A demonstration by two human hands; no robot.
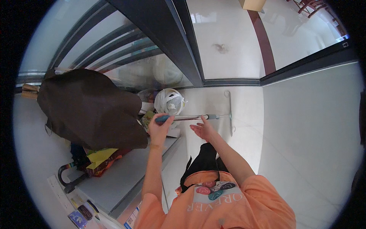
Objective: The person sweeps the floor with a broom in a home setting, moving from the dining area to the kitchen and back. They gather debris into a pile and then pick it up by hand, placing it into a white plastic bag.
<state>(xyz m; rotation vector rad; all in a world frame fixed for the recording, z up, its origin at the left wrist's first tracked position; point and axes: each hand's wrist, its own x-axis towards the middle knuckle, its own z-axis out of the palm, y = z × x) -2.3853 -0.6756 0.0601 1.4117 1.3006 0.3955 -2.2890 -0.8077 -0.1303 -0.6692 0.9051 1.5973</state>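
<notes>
Closed left hand (158,129) gripped the blue handle end (162,118) of a silver metal pole (185,118) at frame centre; open right hand (204,131), fingers spread, met its grey-blue collar (211,116), probably for light support. Slim grey crossbar head (231,128) lay right of centre.

The blue-gripped silver pole (187,118) extends rightward to a thin crossbar (231,124).

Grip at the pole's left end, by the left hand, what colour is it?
The grip is teal-blue, best seen in the head view.
</notes>
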